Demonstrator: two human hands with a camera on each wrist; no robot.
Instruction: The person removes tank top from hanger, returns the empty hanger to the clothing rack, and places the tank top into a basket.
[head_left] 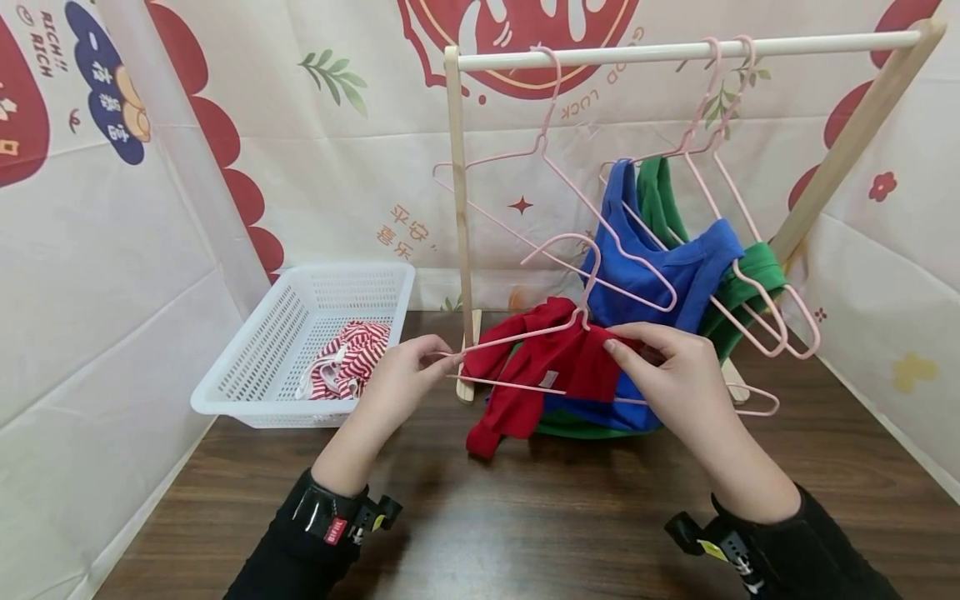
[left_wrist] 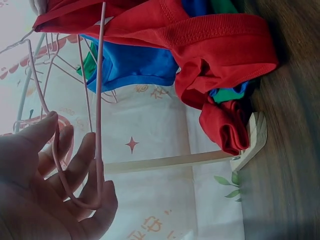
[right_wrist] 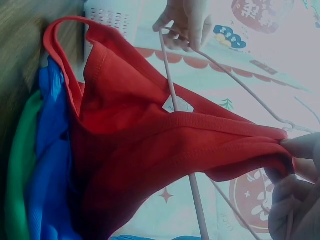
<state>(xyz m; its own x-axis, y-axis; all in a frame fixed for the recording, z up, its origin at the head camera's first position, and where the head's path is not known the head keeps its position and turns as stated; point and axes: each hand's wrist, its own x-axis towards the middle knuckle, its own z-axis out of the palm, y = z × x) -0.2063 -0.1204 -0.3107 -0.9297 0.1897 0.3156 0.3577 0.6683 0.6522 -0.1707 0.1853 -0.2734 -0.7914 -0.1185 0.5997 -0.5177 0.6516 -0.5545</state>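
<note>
My left hand grips the left end of a pink hanger, its fingers curled round the bent wire. The hanger's hook points up and hangs free of the rail. A red garment is on the right part of this hanger, with the lower bar running through it and a white label showing inside. My right hand pinches the garment's strap near the hanger's right shoulder. The other strap droops toward the table. Behind it hang a blue tank top and a green garment on pink hangers.
A wooden rack with a white rail stands at the back. One bare pink hanger hangs at its left. On the left, a white basket holds a red-and-white striped garment. The dark wooden table lies below; printed cloth walls surround it.
</note>
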